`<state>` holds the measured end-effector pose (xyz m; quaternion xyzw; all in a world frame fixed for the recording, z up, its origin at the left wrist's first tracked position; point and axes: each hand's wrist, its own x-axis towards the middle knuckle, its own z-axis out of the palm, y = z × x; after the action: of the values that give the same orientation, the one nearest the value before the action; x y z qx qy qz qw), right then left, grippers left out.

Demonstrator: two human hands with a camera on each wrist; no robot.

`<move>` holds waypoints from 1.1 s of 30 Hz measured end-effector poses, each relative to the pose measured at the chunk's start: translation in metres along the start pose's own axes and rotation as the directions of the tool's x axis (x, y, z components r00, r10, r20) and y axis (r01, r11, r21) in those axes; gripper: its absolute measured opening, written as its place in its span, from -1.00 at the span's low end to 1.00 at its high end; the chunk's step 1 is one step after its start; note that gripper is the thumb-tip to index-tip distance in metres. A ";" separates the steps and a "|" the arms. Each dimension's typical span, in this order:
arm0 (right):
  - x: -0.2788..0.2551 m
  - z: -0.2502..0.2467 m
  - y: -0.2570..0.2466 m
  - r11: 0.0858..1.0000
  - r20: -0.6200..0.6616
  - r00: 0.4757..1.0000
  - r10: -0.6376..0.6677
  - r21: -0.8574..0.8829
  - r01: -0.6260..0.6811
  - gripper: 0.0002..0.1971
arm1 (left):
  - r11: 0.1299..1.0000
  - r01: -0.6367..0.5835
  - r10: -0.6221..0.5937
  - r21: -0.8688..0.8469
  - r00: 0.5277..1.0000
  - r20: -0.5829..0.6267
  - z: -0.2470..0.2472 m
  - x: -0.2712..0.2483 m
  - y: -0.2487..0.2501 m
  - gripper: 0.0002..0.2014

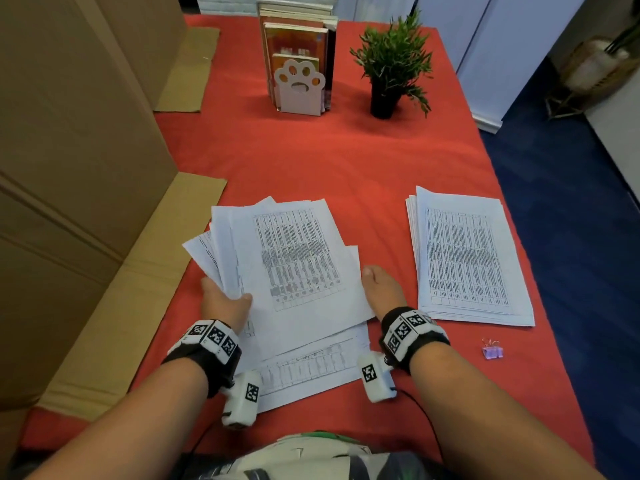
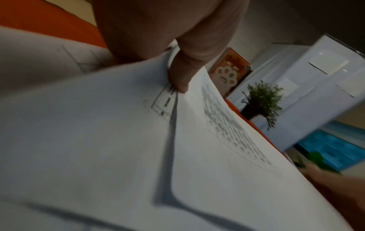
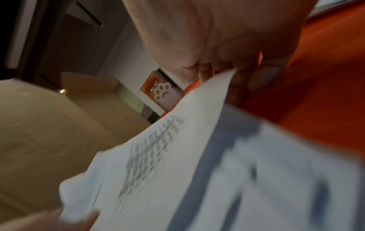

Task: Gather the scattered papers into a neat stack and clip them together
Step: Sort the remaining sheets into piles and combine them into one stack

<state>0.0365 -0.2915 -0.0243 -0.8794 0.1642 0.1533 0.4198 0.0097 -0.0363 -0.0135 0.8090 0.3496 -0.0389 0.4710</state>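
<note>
The loose fan of white printed sheets (image 1: 294,258) lies near the front of the bench (image 1: 311,150), which wears a red cloth, and is lifted between the two hands. Each sheet carries a dense table, its print too small to read. The left hand (image 1: 225,301) pinches the fan's left edge, thumb on top; in the left wrist view the thumb (image 2: 183,78) presses a sheet beside a printed box. The right hand (image 1: 381,289) grips the right edge, its fingers hidden beneath the paper. More sheets lie flat under the fan. To the right sits a squared stack of the same printed sheets (image 1: 467,261), and a small lilac binder clip (image 1: 491,351) just before it. Farther back, a white paw-shaped bookend (image 1: 299,86) holds upright books (image 1: 298,36) with illegible covers, beside a black-potted green plant (image 1: 391,64).
</note>
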 end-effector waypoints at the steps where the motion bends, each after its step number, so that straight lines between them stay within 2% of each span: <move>1: 0.004 -0.001 0.001 1.000 -0.004 1.000 0.025 -0.010 -0.025 -0.66 | 1.000 0.002 -0.002 -0.008 1.000 -0.015 -0.005 0.003 -0.001 -0.50; 4: 0.012 0.001 0.005 0.997 0.038 0.997 0.073 -0.007 -0.073 -0.71 | 0.997 0.048 -0.049 -0.060 0.998 -0.024 -0.022 0.012 -0.006 -0.52; 7: 0.011 0.008 0.002 1.000 0.113 0.993 0.019 -0.023 -0.016 -0.77 | 0.987 0.101 -0.100 -0.124 0.995 0.013 -0.035 0.026 -0.021 -0.58; 9: 0.011 0.012 -0.003 0.999 0.081 0.996 -0.036 -0.001 0.036 -0.70 | 0.981 0.117 -0.113 -0.152 0.993 0.037 -0.037 0.039 -0.038 -0.61; 12: 0.016 0.017 -0.011 0.967 -0.061 0.981 -0.186 -0.190 0.171 -0.53 | 0.982 0.122 -0.115 -0.143 0.992 0.059 -0.040 0.043 -0.041 -0.65; 13: 0.018 0.017 -0.015 0.936 -0.048 0.968 -0.248 -0.270 0.227 -0.48 | 0.985 0.116 -0.110 -0.128 0.992 0.059 -0.042 0.039 -0.036 -0.65; 15: 0.022 0.018 -0.027 0.859 0.069 0.949 -0.308 -0.409 0.309 -0.41 | 0.988 0.115 -0.109 -0.101 0.992 0.062 -0.045 0.035 -0.033 -0.63; 17: 0.028 0.022 -0.037 0.790 0.185 0.939 -0.291 -0.506 0.345 -0.41 | 0.990 0.119 -0.113 -0.080 0.991 0.070 -0.046 0.032 -0.032 -0.59; 19: 0.032 0.026 -0.044 0.740 0.274 0.923 -0.270 -0.555 0.381 -0.56 | 0.985 0.136 -0.127 -0.103 0.988 0.082 -0.047 0.029 -0.034 -0.54; 21: 0.034 0.028 -0.047 0.735 0.346 0.901 -0.262 -0.533 0.419 -0.75 | 0.984 0.146 -0.138 -0.098 0.987 0.086 -0.049 0.028 -0.034 -0.54; 22: 0.034 0.028 -0.047 0.748 0.365 0.895 -0.256 -0.512 0.423 -0.79 | 0.982 0.156 -0.148 -0.108 0.986 0.081 -0.051 0.030 -0.035 -0.55; 25: 0.032 0.026 -0.044 0.784 0.335 0.906 -0.258 -0.476 0.400 -0.74 | 0.974 0.177 -0.166 -0.144 0.982 0.085 -0.052 0.039 -0.040 -0.58; 27: 0.028 0.028 -0.040 0.749 0.331 0.906 -0.264 -0.521 0.409 -0.67 | 0.971 0.185 -0.170 -0.153 0.980 0.104 -0.050 0.048 -0.045 -0.56; 29: 0.023 0.033 -0.039 0.708 0.366 0.897 -0.247 -0.564 0.425 -0.64 | 0.970 0.183 -0.164 -0.160 0.979 0.123 -0.046 0.054 -0.048 -0.51; 33: 0.010 0.040 -0.039 0.759 0.439 0.880 -0.181 -0.507 0.409 -0.68 | 0.975 0.159 -0.136 -0.153 0.979 0.152 -0.035 0.070 -0.067 -0.36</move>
<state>0.0567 -0.2389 -0.0258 -0.9357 -0.1151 0.2867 0.1703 0.0125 0.0495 -0.0704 0.7346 0.3768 -0.1017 0.5551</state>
